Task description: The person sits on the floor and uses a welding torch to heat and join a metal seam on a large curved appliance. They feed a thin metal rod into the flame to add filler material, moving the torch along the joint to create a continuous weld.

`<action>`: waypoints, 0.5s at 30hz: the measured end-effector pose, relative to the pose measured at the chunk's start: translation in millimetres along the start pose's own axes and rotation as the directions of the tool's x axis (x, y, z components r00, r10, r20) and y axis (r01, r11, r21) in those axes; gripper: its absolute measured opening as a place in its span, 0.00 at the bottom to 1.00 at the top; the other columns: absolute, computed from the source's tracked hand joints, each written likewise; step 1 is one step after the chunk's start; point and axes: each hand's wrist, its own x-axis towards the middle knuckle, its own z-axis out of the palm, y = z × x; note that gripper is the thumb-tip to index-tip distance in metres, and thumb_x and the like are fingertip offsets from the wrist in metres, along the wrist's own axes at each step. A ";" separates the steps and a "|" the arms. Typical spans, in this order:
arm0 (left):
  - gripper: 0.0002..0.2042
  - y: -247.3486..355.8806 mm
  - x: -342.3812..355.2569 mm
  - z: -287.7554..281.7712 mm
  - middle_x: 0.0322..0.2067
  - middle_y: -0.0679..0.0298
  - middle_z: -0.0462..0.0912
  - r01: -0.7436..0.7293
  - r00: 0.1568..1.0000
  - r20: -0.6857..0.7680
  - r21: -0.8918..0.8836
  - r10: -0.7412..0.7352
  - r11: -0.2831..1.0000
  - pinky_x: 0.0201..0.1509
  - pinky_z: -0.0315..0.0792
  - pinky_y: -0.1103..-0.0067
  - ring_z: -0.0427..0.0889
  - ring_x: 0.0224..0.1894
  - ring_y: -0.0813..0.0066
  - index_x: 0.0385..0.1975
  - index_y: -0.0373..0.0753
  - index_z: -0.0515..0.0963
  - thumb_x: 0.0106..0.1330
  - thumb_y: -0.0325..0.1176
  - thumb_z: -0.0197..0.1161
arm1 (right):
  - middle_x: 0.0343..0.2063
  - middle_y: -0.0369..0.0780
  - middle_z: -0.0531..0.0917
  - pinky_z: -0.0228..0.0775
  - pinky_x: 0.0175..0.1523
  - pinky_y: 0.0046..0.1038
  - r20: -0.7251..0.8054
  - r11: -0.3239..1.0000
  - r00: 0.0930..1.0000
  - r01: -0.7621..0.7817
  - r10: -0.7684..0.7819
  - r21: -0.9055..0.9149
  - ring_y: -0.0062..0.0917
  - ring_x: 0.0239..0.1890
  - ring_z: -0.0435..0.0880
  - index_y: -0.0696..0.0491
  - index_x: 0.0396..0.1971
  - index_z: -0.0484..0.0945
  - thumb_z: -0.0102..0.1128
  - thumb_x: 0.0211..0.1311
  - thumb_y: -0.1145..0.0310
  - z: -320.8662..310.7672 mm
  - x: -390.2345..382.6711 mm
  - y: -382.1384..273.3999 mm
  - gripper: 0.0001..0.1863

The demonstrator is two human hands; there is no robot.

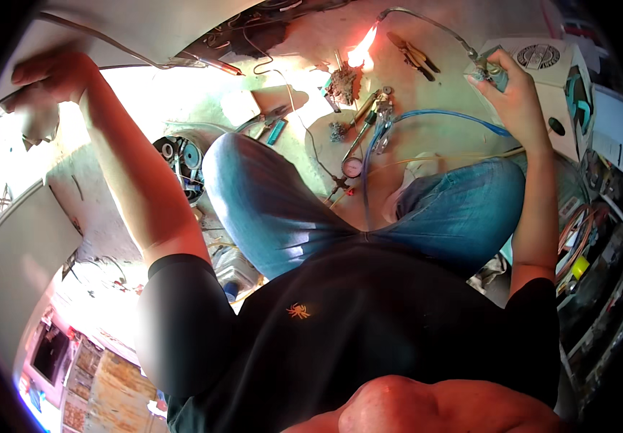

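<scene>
Your right hand (515, 94) clamped on torch handle (490, 70); left hand (51, 76) pinching thin tube (120, 47). Flame (363, 50) near floor's far edge, close to pliers (414, 54), blue hose (427, 115): scorch risk if tip drifts.

Around the round pressure gauge (352, 167) the floor is crowded: blue hose (427, 115) beside it, pliers (414, 56) and a flame (362, 50) beyond it. The knees block both sides.

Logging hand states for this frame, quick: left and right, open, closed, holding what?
Left hand: closed, gripping a thin metal tube.
Right hand: closed on the torch handle, flame lit at its tip.
</scene>
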 end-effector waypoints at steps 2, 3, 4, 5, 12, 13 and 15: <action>0.32 -0.9 0.2 -1.6 0.56 0.34 0.66 0.003 1.000 0.012 0.041 -0.003 0.999 0.63 0.67 0.61 0.73 0.56 0.42 0.63 0.21 0.57 0.77 0.50 0.46 | 0.32 0.42 0.84 0.72 0.44 0.30 0.023 0.999 0.998 0.052 -0.052 -0.006 0.26 0.33 0.78 0.59 0.39 0.74 0.70 0.61 0.64 5.0 14.6 9.8 0.17; 0.32 -0.8 -0.1 -2.0 0.55 0.35 0.67 0.006 1.000 0.016 0.055 -0.007 0.998 0.62 0.68 0.62 0.74 0.55 0.43 0.62 0.22 0.58 0.77 0.51 0.46 | 0.30 0.41 0.83 0.71 0.43 0.29 0.042 0.999 0.998 0.052 -0.052 -0.004 0.24 0.32 0.77 0.58 0.38 0.74 0.70 0.61 0.65 8.0 24.7 14.8 0.16; 0.32 0.3 1.4 -2.9 0.54 0.36 0.68 0.005 1.000 0.025 0.074 -0.006 0.997 0.61 0.69 0.62 0.74 0.55 0.44 0.62 0.23 0.59 0.77 0.52 0.46 | 0.29 0.40 0.82 0.71 0.42 0.28 0.064 0.999 0.997 0.051 -0.051 0.006 0.23 0.32 0.75 0.58 0.38 0.74 0.70 0.62 0.65 12.4 33.3 19.7 0.15; 0.32 1.5 2.9 -5.4 0.54 0.37 0.69 0.004 0.999 0.037 0.095 -0.008 0.995 0.61 0.69 0.63 0.75 0.54 0.45 0.62 0.24 0.60 0.77 0.52 0.47 | 0.28 0.39 0.81 0.70 0.41 0.27 0.088 0.999 0.995 0.050 -0.052 0.017 0.21 0.31 0.74 0.58 0.37 0.74 0.70 0.62 0.65 15.7 42.2 24.8 0.15; 0.31 16.9 14.9 -30.9 0.50 0.43 0.76 0.071 0.976 0.181 0.262 -0.122 0.962 0.56 0.74 0.66 0.80 0.51 0.50 0.59 0.29 0.68 0.77 0.57 0.47 | 0.31 0.46 0.84 0.73 0.44 0.34 0.106 0.962 0.956 0.270 -0.274 0.050 0.38 0.35 0.82 0.59 0.39 0.76 0.73 0.58 0.61 41.8 111.8 61.8 0.20; 0.31 22.6 15.2 -37.5 0.49 0.44 0.77 0.089 0.962 0.222 0.299 -0.160 0.950 0.55 0.75 0.66 0.81 0.50 0.51 0.58 0.30 0.69 0.77 0.57 0.47 | 0.33 0.48 0.85 0.74 0.45 0.37 0.124 0.957 0.949 0.286 -0.290 0.049 0.44 0.37 0.84 0.59 0.40 0.76 0.73 0.57 0.59 47.1 120.2 65.2 0.21; 0.31 37.4 14.7 -58.1 0.48 0.46 0.79 0.112 0.906 0.335 0.400 -0.259 0.910 0.53 0.76 0.67 0.82 0.49 0.52 0.58 0.32 0.71 0.77 0.58 0.47 | 0.34 0.49 0.85 0.74 0.46 0.39 0.160 0.942 0.928 0.332 -0.336 0.056 0.47 0.40 0.84 0.59 0.41 0.76 0.73 0.58 0.58 58.2 135.1 73.6 0.22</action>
